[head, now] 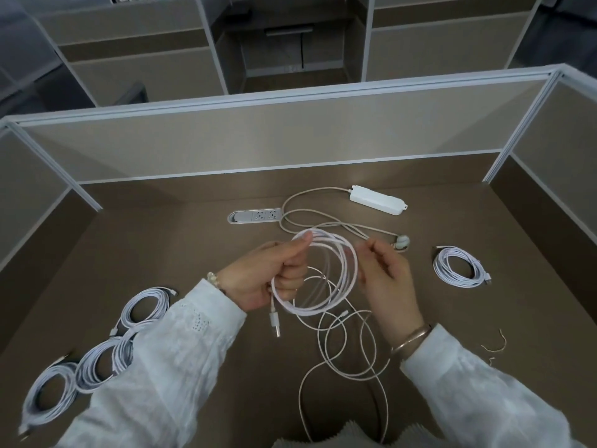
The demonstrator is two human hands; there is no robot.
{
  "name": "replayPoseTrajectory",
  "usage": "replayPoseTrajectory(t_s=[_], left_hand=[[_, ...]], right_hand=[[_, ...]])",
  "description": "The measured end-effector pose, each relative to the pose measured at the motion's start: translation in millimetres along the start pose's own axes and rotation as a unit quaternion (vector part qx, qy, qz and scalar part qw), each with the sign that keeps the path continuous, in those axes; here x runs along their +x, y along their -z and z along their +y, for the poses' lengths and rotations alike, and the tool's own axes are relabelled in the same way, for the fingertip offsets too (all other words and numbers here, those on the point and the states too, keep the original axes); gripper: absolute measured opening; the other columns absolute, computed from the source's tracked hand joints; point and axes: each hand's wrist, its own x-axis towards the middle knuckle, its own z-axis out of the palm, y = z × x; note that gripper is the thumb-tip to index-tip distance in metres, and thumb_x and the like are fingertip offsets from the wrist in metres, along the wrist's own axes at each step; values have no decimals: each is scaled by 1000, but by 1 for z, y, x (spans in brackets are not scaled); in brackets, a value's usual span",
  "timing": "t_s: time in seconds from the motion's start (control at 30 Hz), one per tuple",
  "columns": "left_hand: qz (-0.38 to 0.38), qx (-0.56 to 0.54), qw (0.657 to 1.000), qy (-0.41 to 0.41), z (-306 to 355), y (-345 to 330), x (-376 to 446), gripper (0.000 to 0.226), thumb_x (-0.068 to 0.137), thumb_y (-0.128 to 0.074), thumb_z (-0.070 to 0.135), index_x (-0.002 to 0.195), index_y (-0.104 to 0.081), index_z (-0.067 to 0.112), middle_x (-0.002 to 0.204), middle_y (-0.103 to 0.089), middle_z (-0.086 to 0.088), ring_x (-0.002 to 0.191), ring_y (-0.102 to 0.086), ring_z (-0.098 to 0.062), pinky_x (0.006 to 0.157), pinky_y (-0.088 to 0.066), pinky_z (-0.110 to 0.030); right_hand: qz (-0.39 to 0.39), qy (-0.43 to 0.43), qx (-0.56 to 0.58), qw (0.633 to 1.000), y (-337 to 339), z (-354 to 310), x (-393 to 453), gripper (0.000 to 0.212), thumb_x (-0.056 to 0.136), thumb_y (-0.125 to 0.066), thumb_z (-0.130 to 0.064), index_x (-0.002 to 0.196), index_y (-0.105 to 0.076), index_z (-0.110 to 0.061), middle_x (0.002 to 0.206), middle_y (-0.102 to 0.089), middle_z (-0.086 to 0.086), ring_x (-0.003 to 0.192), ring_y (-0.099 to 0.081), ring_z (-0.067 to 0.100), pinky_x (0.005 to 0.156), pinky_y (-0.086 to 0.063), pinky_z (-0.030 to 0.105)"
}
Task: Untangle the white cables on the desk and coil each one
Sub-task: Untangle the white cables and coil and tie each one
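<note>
A partly wound white cable [318, 270] is held above the desk [193, 240] centre: the left hand [274, 279] grip is closed round its coil, the right hand [387, 279] grip pinches the coil's right edge

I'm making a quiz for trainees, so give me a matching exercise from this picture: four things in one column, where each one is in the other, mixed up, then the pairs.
Things
1. power strip
2. desk socket
3. half-wound coil
4. lone finished coil

Places
A. on the desk at the right, untouched
B. held in the left hand, with the right hand feeding it
C. far side of the desk, right of centre
D. set into the desk top, left of the power strip

Pairs: 1-C, 2-D, 3-B, 4-A
</note>
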Motion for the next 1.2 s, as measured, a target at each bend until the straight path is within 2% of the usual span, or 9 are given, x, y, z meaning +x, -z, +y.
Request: replayPoseTrajectory(t_s=[0.13,0.2,0.27,0.5,0.6,0.77,0.93,1.07,1.2], left_hand=[[-50,-3,998,24,4,4,-2,50,89,-53,48,54,-28,22,51,-14,5,40,-17,-6,36,-23,-16],[-56,-3,998,30,5,3,-2,50,90,-52,47,54,-30,21,50,-20,6,39,-22,-6,38,-28,-17],[-28,2,999,33,6,2,-2,49,90,-53,47,54,-31,22,49,-23,6,40,-24,-7,39,-29,-18],[3,-107,994,32,6,6,1,46,88,-51,53,59,-40,18,46,-12,9,32,-15,-3,36,-9,-19],[2,-109,993,40,4,3,4,48,90,-47,52,59,-50,16,46,-12,9,31,-15,-4,35,-10,-19],[-60,-148,987,18,-6,6,1,37,93,-45,37,67,-56,14,47,-9,7,34,-11,-7,37,-20,-19],[-164,-199,966,32,-14,16,2,33,94,-48,32,66,-51,13,48,-21,6,41,-19,-9,51,-37,-23],[-180,-184,966,34,-13,22,1,31,89,-47,30,67,-53,8,49,-36,1,43,-35,-13,68,-47,-36],[-143,-176,972,68,-12,19,1,56,97,-30,53,83,-59,8,40,-31,5,35,-22,-9,54,-40,-27]], right_hand=[[-173,-77,-31,981,10,-7,16,51,82,-63,-50,123,-51,-23,103,-60,-21,91,-57,-15,82,-44,8],[-284,-93,-38,954,10,-5,23,59,76,-78,-29,127,-51,-18,109,-65,-5,97,-63,3,90,-49,19],[-322,-115,-9,940,11,-4,28,35,81,-71,-7,114,-59,-5,87,-66,11,76,-67,19,75,-55,29],[-257,-261,250,897,6,-11,27,29,83,-56,-27,88,-62,1,50,-32,0,44,-46,15,66,-57,36],[-246,-299,207,898,-1,-16,28,46,83,-47,-56,70,-50,-12,47,-19,-5,39,-22,11,52,-45,28],[-271,-265,187,906,-1,-13,30,34,90,-51,-36,65,-43,-16,47,-17,-5,37,-15,9,43,-38,24],[-267,-317,155,897,-7,-14,33,48,91,-44,-52,58,-40,-17,46,-16,-5,37,-12,10,38,-26,20],[-264,-286,98,916,-13,-13,36,44,94,-48,-40,58,-35,-19,46,-15,-6,37,-12,10,38,-18,16],[-251,-261,85,928,-16,-12,39,43,94,-51,-37,58,-36,-18,52,-14,0,37,-13,10,38,-19,14]])
